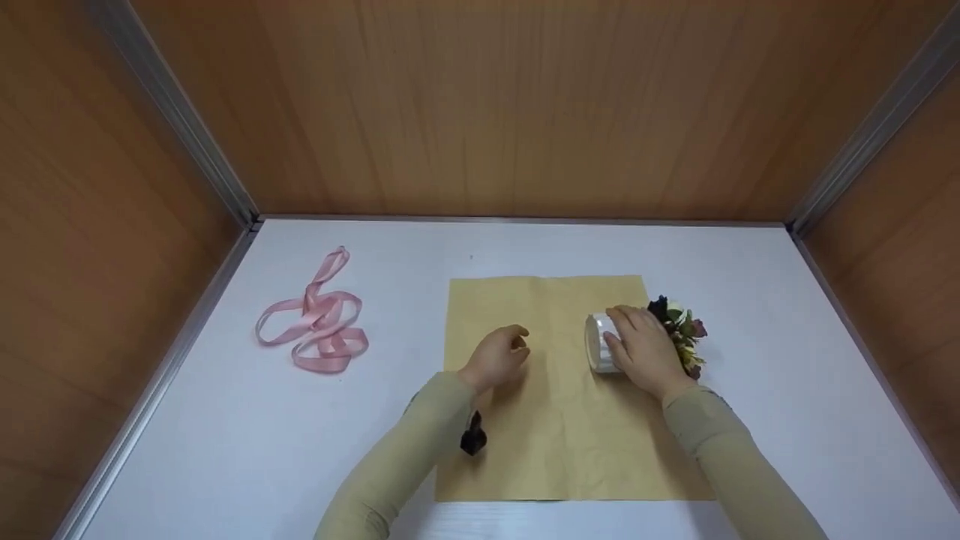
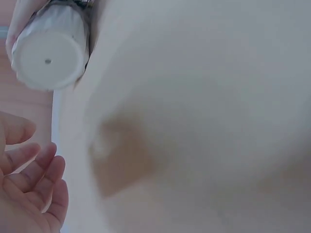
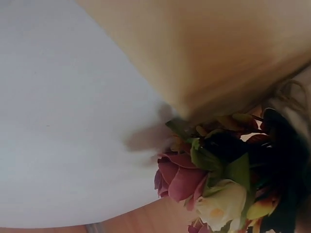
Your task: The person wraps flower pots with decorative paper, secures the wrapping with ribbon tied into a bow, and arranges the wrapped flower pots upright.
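Note:
A white flower pot (image 1: 604, 343) is tipped on its side over the right part of a tan paper sheet (image 1: 555, 435). My right hand (image 1: 646, 351) grips the pot from above, fingers and thumb around its wall. Artificial flowers (image 1: 684, 334) stick out of its mouth to the right, and the right wrist view shows a mauve rose (image 3: 180, 177) and a cream one (image 3: 221, 204). In the left wrist view the pot's base (image 2: 48, 60) has a small hole. Over the left half of the paper, my left hand (image 1: 499, 356) hangs loosely curled, holding nothing.
A loosely looped pink ribbon (image 1: 322, 326) lies on the white table (image 1: 210, 435) at the left. Wooden panels (image 1: 517, 112) with grey metal edging stand at the back and both sides. A small black object (image 1: 473, 439) shows beside my left wrist.

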Tool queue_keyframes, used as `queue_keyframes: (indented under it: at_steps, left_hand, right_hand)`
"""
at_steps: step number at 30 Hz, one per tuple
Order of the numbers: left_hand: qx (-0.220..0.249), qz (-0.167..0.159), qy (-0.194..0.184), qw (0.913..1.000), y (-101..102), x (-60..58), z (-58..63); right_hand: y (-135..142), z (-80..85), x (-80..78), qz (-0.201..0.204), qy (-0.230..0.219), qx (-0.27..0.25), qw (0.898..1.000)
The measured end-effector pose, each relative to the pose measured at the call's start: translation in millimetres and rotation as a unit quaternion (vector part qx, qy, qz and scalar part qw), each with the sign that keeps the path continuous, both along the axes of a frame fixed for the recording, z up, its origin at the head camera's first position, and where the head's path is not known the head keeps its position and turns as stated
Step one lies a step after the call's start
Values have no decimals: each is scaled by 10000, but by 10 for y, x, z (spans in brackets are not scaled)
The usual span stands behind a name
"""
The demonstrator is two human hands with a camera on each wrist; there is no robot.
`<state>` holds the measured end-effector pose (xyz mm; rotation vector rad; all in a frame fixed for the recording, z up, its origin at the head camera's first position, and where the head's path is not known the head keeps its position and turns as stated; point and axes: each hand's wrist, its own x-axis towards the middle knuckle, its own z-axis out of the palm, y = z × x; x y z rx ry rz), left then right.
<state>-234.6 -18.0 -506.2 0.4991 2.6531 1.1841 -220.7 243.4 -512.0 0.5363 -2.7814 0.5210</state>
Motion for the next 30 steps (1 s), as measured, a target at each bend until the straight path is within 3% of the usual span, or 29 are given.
queue_keyframes:
  at_steps: [7,11,15,24,30]
  left_hand:
    - [451,776,-377,9952,-408,-22,-4]
    - [392,1404,-469,9882,-583,-8,-5]
    - [345,1839,-812,9790,-712,8,-20]
    - [186,1871,-1342,9730,-841,-19,-16]
    - [356,1799,-1666,9688,-860,1,15]
  right_hand:
    - [-10,-11,11,-34,36,17,10000]
    - [0,-13,28,-17,81,13,10000]
    - [2,-22,59,38,119,24,9999]
    - [-9,-14,77,7,-51,-51,10000]
    - [5,43,77,-25,-369,30,9993]
